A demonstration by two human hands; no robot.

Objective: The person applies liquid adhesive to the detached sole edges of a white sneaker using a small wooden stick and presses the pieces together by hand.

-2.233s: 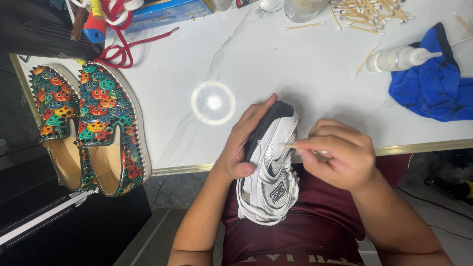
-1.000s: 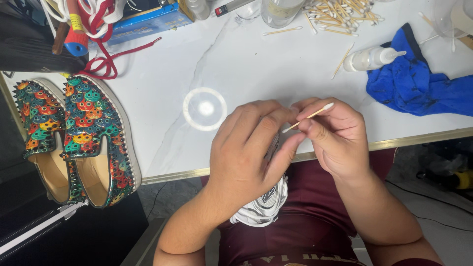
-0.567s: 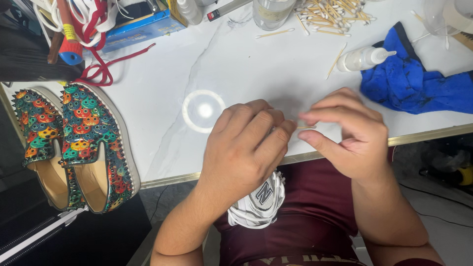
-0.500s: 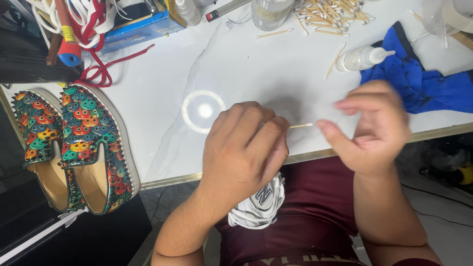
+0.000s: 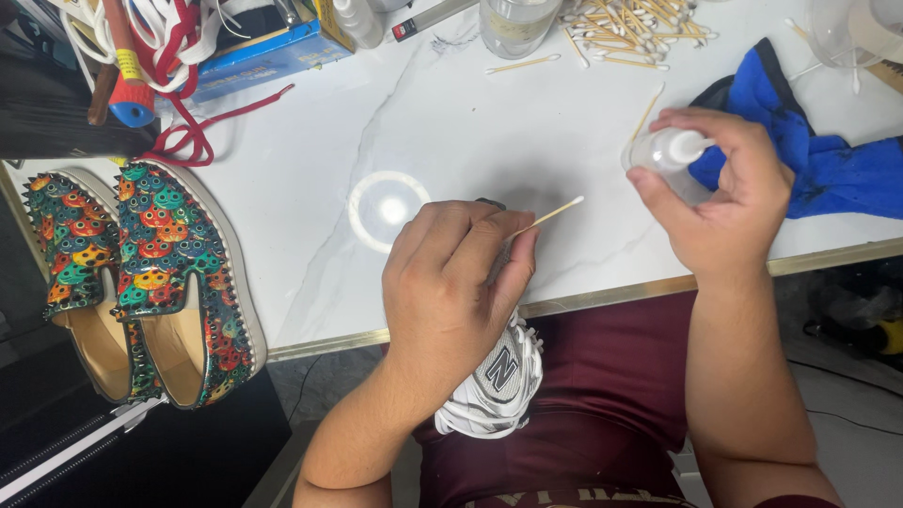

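My left hand (image 5: 451,282) grips a white sneaker (image 5: 494,381) over my lap at the table's front edge. The same hand pinches a wooden cotton swab (image 5: 550,215) between its fingers, tip pointing right. Most of the sneaker is hidden under that hand. My right hand (image 5: 720,193) is closed around a small clear squeeze bottle with a white cap (image 5: 670,155), resting on the white marble table (image 5: 451,122) beside a blue cloth (image 5: 828,165).
A pair of multicoloured studded loafers (image 5: 141,273) lies at the table's left edge. At the back are a pile of cotton swabs (image 5: 630,28), a glass jar (image 5: 513,21), a blue box (image 5: 259,56), red and white laces (image 5: 179,122) and a clear cup (image 5: 851,28).
My right hand let go of the swab, moved right and took hold of the squeeze bottle. The left hand now holds the swab along with the sneaker.
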